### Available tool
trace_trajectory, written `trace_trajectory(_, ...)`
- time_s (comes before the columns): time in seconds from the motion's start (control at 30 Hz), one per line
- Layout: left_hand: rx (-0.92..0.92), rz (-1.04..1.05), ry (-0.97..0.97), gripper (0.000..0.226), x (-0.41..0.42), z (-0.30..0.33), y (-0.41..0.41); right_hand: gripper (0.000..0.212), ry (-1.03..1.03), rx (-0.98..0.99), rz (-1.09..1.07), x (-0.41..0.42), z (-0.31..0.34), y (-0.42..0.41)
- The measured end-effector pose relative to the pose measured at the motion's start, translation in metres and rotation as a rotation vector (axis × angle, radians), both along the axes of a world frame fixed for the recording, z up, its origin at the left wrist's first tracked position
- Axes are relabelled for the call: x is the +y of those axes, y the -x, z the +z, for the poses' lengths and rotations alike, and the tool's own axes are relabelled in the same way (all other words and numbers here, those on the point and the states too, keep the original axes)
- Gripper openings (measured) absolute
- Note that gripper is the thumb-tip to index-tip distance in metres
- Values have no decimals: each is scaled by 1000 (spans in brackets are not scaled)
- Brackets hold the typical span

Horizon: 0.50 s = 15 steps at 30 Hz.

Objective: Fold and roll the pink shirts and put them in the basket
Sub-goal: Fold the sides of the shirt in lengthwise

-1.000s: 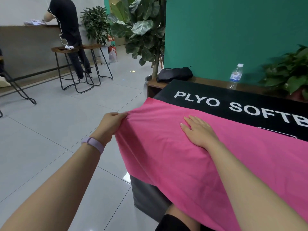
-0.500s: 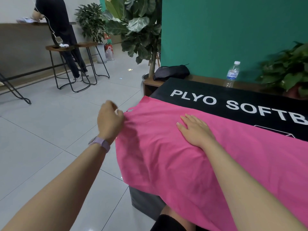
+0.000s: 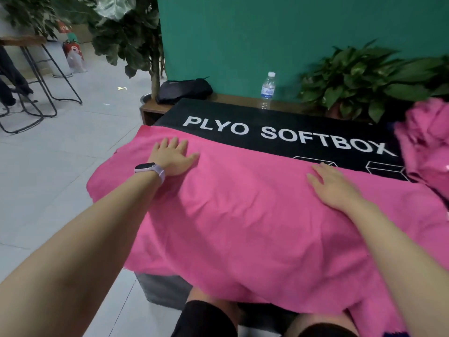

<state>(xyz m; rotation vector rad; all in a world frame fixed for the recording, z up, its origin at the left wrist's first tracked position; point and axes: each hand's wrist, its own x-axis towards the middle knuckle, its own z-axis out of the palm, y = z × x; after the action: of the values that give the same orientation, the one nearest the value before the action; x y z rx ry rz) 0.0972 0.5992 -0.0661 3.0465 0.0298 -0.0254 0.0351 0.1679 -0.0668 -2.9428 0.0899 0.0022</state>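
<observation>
Pink shirt (image 3: 243,215) lies spread across the black worktop (image 3: 328,132), its near edge draping over the front toward your knees. Your left hand (image 3: 173,158) presses flat near the shirt's left end, grip wide, fingers straight. Your right hand (image 3: 332,186) rests flat further right, fingers likewise extended. More pink shirts (image 3: 427,142) sit heaped at the worktop's right end.

You are in an office lounge or lobby: tiled floor (image 3: 60,166), metal bar stools (image 3: 36,88), potted plants (image 3: 364,76), teal partition wall (image 3: 243,40), black "PLYO SOFTBOX" block (image 3: 279,132).
</observation>
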Motion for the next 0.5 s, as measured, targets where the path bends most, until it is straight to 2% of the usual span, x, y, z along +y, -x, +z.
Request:
trace_trajectory(0.17,16,-2,-21,82,1,2,4,71,37,26,-17,-27,-7,4)
trace_trajectory(0.5,-78,24,-11,78,4,-4,71,70,34,36,45,-31,-1,37)
